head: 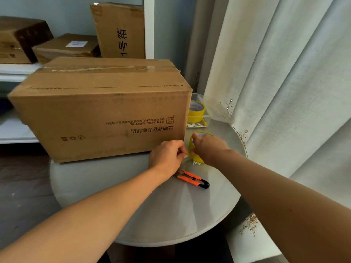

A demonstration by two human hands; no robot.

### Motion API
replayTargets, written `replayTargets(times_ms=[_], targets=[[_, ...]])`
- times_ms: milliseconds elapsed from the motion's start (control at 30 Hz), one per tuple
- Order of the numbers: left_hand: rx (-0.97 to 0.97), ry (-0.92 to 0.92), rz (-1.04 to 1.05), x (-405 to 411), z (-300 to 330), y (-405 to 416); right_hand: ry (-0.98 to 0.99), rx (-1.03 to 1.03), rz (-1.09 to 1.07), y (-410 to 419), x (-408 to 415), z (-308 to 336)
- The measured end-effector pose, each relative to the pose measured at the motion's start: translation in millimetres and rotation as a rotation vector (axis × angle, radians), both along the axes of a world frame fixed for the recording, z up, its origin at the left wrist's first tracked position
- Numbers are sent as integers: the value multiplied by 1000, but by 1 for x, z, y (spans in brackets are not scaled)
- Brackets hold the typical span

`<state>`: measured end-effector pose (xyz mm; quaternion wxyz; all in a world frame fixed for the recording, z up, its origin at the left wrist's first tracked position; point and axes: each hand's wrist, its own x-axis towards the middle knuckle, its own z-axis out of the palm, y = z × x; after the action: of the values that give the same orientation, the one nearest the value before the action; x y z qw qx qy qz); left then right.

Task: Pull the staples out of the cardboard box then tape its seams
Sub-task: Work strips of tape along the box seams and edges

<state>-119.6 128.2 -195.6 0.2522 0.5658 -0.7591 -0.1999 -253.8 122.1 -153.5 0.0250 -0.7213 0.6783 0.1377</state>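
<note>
Right hand (207,147) fingers clasp the yellow tape roll (195,149); left hand (167,156) fingers pinch its loose end beside the cardboard box (102,114) corner.

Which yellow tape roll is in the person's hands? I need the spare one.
The roll on the table, gripped by the right hand beside the big box. The other roll sits untouched in the clear tub behind.

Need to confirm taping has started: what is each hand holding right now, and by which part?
Right hand grips the yellow tape roll over its top and side. Left hand pinches the tape's loose end beside the roll.
</note>
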Motion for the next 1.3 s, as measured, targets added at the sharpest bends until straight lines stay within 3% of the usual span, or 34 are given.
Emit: replayTargets(times_ms=[133, 233, 467, 600, 733, 867, 933, 1133, 1200, 1300], targets=[[101, 18, 26, 15, 10, -9, 26, 147, -10, 1, 2, -2], [101, 4, 8, 15, 13, -9, 49, 140, 1, -2, -1, -6], [-213, -124, -166, 13, 8, 15, 35, 54, -114, -2, -2, -4], [1, -47, -45, 16, 9, 3, -3, 73, -118, 6, -8, 4], [134, -3, -11, 17, 3, -7, -33, -200, 3, 17, 7, 28], [138, 23, -11, 15, 0, -7, 21, 164, 81, 31, 29, 15], [138, 32, -2, 16, 0, -7, 6, 234, 89, 34, 31, 10], [135, 44, 24, 19, 2, -9, -299, 461, -84, 29, 14, 30], [123, 45, 32, 19, 4, -8, -294, 406, -97, 25, 9, 47], [98, 31, 40, 19, 7, -5, -98, 157, 10, 18, 9, 67]])
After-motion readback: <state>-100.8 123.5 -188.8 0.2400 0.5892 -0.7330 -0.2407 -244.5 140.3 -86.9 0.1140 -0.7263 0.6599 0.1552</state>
